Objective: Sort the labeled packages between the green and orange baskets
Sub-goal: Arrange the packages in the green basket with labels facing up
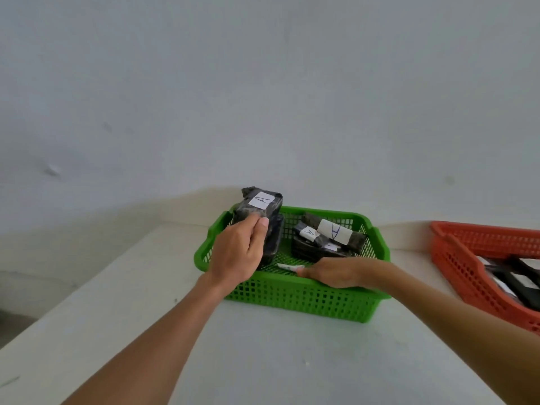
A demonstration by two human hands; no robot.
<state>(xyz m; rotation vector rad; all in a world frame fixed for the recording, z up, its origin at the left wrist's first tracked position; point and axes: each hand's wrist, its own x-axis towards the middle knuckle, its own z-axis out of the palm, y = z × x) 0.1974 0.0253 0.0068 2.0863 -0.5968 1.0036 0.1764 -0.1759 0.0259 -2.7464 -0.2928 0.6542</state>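
Note:
A green basket stands in the middle of the table. My left hand grips a black wrapped package with a white label marked A, held tilted above the basket's left side. Another dark package leans beneath it inside the basket. My right hand reaches over the near rim into the basket, fingers on a small white-labelled piece lying flat on the basket floor. A pile of black packages with A labels lies at the basket's back right. An orange basket at the right holds more black packages.
The white table ends at a left edge running diagonally toward the wall. A plain grey wall rises right behind both baskets. The orange basket is cut off by the frame's right edge.

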